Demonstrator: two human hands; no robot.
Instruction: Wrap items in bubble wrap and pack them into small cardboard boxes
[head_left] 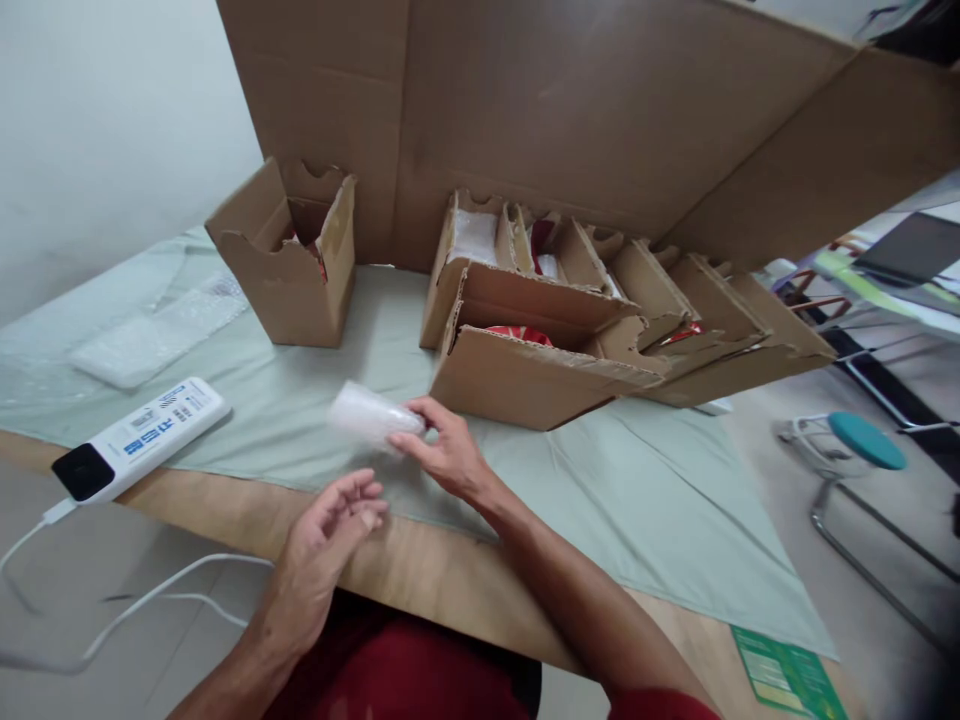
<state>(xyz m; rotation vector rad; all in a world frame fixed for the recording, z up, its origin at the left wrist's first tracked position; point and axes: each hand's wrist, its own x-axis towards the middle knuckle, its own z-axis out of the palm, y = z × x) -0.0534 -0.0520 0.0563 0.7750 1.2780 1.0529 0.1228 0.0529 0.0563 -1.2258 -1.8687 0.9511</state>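
My right hand [446, 450] grips one end of a whitish, see-through roll [367, 412] that looks like bubble wrap. Its far end points left and is slightly blurred; whether anything is wrapped inside I cannot tell. Nearer the table's front edge, my left hand [322, 540] is held with curved fingers and thumb apart, nothing in it, a short way below the roll. Just beyond my right hand stands a cardboard box [525, 375] with something red inside.
Several narrow cardboard boxes [667, 300] stand in a row behind, before a tall cardboard panel [540, 120]. Another box [300, 280] is at left. Flat bubble wrap [150, 340] and a white power bank [142, 440] with a cable [150, 590] lie left. A stool [866, 440] stands right.
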